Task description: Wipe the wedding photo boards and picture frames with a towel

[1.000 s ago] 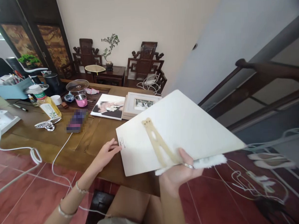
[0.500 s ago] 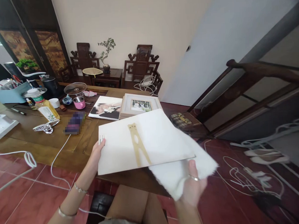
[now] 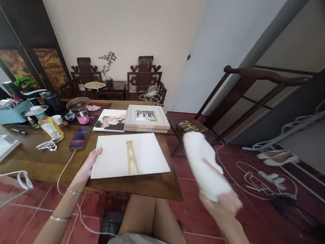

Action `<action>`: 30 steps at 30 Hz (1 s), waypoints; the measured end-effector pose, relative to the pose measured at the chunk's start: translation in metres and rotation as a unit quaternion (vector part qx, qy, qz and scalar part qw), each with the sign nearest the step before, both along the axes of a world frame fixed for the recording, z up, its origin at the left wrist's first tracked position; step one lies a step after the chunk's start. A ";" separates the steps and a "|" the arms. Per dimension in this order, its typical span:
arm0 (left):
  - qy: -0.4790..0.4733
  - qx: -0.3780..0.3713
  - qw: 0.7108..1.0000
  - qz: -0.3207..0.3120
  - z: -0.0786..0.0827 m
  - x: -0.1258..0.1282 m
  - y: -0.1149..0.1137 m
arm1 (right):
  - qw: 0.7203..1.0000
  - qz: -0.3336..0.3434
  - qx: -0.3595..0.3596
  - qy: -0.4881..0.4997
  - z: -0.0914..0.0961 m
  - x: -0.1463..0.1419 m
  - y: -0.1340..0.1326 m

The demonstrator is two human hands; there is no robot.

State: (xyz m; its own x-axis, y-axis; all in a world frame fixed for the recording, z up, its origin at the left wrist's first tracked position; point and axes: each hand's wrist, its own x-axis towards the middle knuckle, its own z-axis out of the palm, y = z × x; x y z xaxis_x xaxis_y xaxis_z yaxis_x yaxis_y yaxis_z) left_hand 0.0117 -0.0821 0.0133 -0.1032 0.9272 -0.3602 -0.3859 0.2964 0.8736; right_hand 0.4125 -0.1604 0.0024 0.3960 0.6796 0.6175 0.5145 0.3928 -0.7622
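Head view. Left hand [image 3: 92,161] at the near-left edge of a white board [image 3: 150,151]: thumb over the top face, the other fingers mostly hidden at or under the edge; reads as a grasp on that side. Board face up at the front right of the wooden counter [image 3: 178,191], its long near side close to the counter's front edge; whether it lies fully flat cannot be told. On its face, a tan figure [image 3: 131,155] with two long legs, and small dark print by the thumb.

Right hand [image 3: 221,203] off the counter's right end, over the red tiled floor [image 3: 192,224], fingers closed round a white fluffy cloth [image 3: 201,163]; hand and cloth blurred, exact finger placing unclear. Cloth well apart from the board.

Just beyond the board: a photo book [image 3: 109,121] and, directly to its right, a pale frame [image 3: 158,122] with a small picture inside. Left of the board, a phone [image 3: 79,137] with a white cable running from it over the counter's front; further left, a silver clip [image 3: 49,144] and a bottle [image 3: 49,124] of yellow liquid. Pink cup [image 3: 84,118] behind the phone. Dark wooden chair [image 3: 231,94] at right, plaid bag [image 3: 188,126] on its seat.
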 end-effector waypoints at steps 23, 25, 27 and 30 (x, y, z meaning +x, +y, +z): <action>0.180 -0.031 0.983 -0.021 -0.008 -0.013 0.036 | 0.811 0.338 -0.034 -0.476 -0.011 -0.075 0.117; 0.200 -0.034 0.979 -0.011 -0.007 -0.015 0.036 | 0.808 0.346 -0.014 -0.476 -0.014 -0.074 0.102; 0.263 -0.024 0.964 -0.003 -0.005 -0.016 0.035 | 0.805 0.350 0.002 -0.479 -0.017 -0.073 0.090; 0.451 0.024 0.892 0.018 0.001 -0.014 0.034 | 0.804 0.350 0.007 -0.480 -0.021 -0.072 0.081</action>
State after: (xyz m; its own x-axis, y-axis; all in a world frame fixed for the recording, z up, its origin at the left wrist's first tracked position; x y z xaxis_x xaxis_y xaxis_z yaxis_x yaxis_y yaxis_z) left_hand -0.0019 -0.0480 0.0145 -0.3606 0.9296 -0.0756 0.4721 0.2519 0.8448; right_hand 0.3403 -0.0792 -0.0182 -0.7448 0.5189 0.4195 0.5126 0.8475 -0.1381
